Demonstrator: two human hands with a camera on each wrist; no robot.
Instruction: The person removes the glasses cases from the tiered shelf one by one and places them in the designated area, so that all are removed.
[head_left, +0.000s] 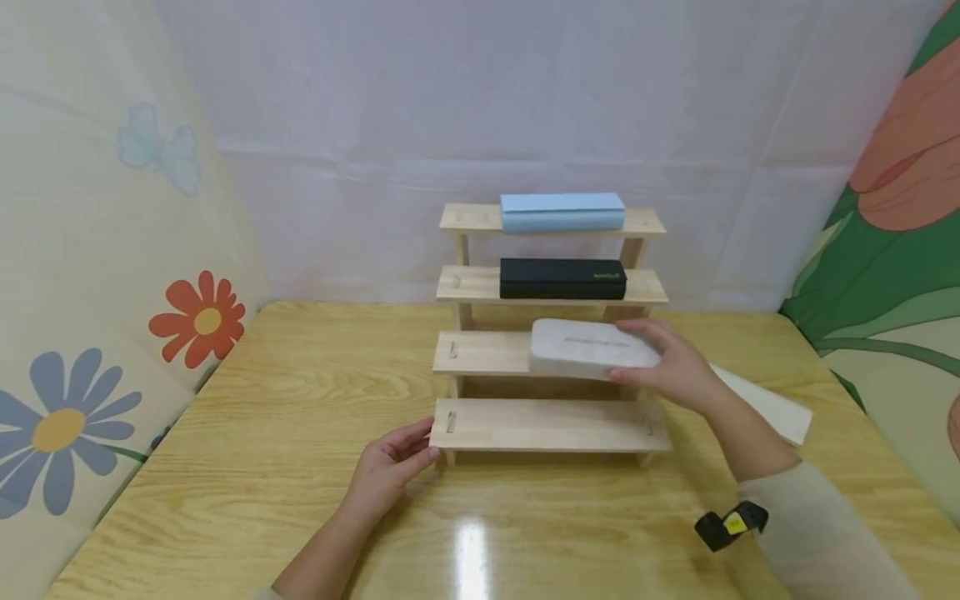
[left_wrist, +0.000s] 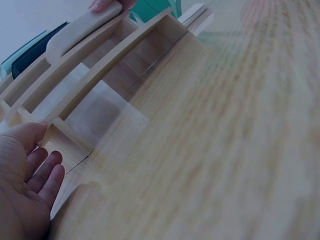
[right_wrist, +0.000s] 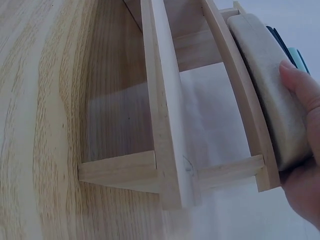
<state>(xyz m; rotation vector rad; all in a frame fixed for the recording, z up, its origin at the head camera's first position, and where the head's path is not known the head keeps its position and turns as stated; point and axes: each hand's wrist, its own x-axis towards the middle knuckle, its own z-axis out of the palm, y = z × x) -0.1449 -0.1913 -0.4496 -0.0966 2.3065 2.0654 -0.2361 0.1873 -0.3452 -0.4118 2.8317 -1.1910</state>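
Wooden table (head_left: pixel 262 467), tiered shelf (head_left: pixel 547 425), perhaps paper (head_left: pixel 765 408).

Your head view looks down at the rack (head_left: pixel 551 358); both wrist views sit low and near, sharing it.

Bottom step (head_left: pixel 547 423) bare — third step (head_left: pixel 480 352) half blocked by white case (head_left: pixel 592 347).

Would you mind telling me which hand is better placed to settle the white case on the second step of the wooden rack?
The right hand, probably: it already grips the white case over the second step of the wooden rack. The left hand only touches the bottom step's left end.
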